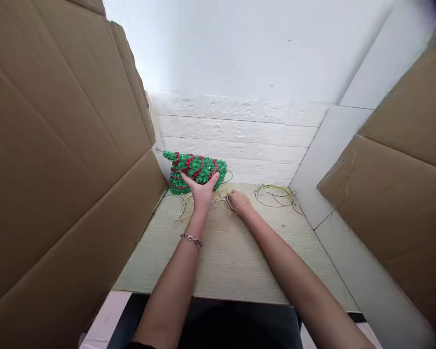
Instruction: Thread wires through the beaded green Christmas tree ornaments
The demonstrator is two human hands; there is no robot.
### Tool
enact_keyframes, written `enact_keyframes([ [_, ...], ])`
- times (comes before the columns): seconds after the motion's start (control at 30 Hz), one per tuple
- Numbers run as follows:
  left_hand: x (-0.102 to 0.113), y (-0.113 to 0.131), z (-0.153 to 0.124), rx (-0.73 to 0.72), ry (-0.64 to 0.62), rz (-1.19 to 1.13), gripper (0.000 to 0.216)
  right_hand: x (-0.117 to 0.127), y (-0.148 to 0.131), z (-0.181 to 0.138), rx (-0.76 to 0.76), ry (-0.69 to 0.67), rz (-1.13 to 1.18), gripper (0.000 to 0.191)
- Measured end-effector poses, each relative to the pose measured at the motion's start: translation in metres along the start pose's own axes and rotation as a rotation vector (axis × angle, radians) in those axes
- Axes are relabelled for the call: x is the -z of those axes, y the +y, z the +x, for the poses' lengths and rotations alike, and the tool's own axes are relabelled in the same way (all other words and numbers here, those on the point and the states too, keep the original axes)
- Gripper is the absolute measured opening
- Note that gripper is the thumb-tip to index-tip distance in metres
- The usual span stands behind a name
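We rest over the pale wooden tabletop (236, 266). Our right hand (241, 201) is curled, its fingertips seemingly pinching loose yellow wires (184, 208). Our left hand (202, 190) grasps a miniature Christmas tree (200, 166), thumb and fingers spread across it. The tree lies sideways at the back, tip leftward, near the white brick-patterned wall (236, 128). We judge it light, its foliage bristly and delicate, best gripped around the wider end.
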State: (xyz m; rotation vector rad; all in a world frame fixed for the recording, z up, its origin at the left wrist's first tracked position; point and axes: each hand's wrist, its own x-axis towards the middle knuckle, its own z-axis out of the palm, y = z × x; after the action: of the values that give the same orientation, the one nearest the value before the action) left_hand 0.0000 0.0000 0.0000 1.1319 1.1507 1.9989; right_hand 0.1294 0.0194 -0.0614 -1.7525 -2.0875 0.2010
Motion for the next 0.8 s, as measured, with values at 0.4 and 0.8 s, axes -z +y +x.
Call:
enact_keyframes([
  [0.4,-0.002,-0.005,0.001,-0.036,-0.021,0.033,0.117,0.05,0.033,0.014,-0.238,0.509,0.297,0.038],
  [0.8,-0.006,-0.011,-0.007,-0.129,-0.15,0.156,0.118,0.158,-0.032,-0.045,0.181,0.855,0.578,0.019],
])
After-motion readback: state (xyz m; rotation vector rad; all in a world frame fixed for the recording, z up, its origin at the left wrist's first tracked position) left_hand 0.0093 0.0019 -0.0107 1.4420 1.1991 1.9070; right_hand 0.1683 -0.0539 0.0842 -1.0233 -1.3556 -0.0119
